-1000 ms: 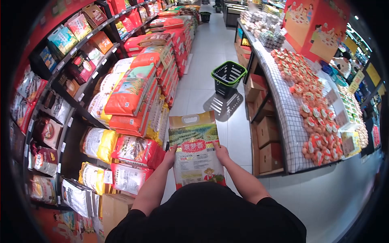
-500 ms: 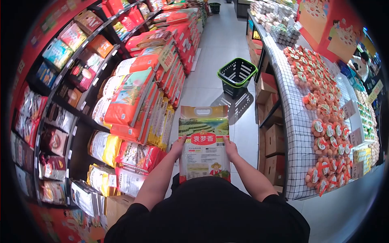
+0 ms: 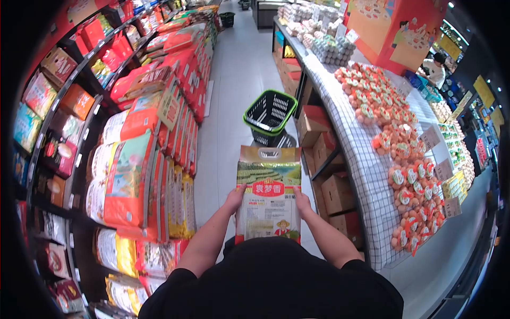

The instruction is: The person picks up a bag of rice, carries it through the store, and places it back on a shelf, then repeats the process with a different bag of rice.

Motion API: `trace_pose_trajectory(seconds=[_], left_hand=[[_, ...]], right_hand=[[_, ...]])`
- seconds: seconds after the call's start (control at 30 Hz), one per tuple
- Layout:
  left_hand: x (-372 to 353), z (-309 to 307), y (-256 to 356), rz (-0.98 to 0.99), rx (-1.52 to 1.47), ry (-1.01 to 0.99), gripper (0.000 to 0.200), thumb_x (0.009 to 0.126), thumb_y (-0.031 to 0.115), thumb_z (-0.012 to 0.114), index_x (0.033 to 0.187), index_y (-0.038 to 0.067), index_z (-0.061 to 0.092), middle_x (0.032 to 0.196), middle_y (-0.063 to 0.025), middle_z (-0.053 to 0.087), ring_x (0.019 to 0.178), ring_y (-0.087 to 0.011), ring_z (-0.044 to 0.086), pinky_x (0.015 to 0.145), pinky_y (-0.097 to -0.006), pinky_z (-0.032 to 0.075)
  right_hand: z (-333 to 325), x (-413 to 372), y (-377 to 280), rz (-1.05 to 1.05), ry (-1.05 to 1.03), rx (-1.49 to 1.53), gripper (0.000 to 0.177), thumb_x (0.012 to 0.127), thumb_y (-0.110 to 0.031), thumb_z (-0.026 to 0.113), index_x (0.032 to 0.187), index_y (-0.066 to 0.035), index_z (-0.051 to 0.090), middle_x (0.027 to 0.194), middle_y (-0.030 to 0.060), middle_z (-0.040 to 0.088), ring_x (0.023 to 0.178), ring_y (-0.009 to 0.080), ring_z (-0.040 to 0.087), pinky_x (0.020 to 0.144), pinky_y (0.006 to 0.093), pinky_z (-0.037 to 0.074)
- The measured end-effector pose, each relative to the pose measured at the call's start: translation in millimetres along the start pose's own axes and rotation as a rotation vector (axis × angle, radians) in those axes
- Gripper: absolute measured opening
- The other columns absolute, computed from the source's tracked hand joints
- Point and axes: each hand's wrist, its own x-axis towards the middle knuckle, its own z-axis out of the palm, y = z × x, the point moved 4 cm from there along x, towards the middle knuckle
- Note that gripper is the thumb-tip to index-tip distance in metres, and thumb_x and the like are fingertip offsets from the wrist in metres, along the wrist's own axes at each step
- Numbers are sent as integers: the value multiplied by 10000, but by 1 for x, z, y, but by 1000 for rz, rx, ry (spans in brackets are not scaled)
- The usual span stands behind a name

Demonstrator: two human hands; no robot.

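In front of my body I hold a bag of rice (image 3: 268, 204) upright, with a gold top, a cut-out handle, a green terraced-field picture and a red label. My left hand (image 3: 235, 200) grips its left edge, thumb on the front. On the opposite edge, my right hand (image 3: 303, 202) is closed the same way. The fingers behind the bag are hidden. A black shopping basket (image 3: 270, 114) with a green rim stands on the floor just beyond the bag's top.
Stacked red rice bags (image 3: 130, 181) and shelves of packages (image 3: 64, 138) line the left. To the right runs a table with a checked cloth (image 3: 348, 159) bearing netted eggs (image 3: 411, 186); cardboard boxes (image 3: 337, 191) sit under it. A person (image 3: 435, 69) is at the far right.
My view has turned right, so shelves, basket and egg table have shifted left in it. The basket now appears closer to the bag. Both hands keep their hold.
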Motion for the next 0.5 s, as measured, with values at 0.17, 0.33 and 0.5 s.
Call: trace_pose_trajectory(seconds=[0.17,0.33,0.5], left_hand=[[61,-40,69,-66,43,-40,675,983,572,513,1214,-54,617,1066,-143,703,938,-203,670,841,-354,522],[111,-99,80,-113,-86,-51,676,983,568,514,1236,-51,609,1089,-148,700,958,-222,673,854,-357,523],[154,-145,92,-136,-133,15,701,978,589,504,1279,-40,572,1111,-156,690,956,-241,684,842,-375,538]], right_hand=[[44,44,-57,24,102,-101,782,918,-658,528,1113,86,671,1082,193,701,1005,270,666,892,373,491],[106,86,-107,25,113,-231,735,929,-638,537,1086,66,677,1021,150,708,907,230,668,832,349,503],[156,111,-173,20,75,-395,796,881,-697,539,1053,65,695,1050,244,702,1009,317,678,865,395,505]])
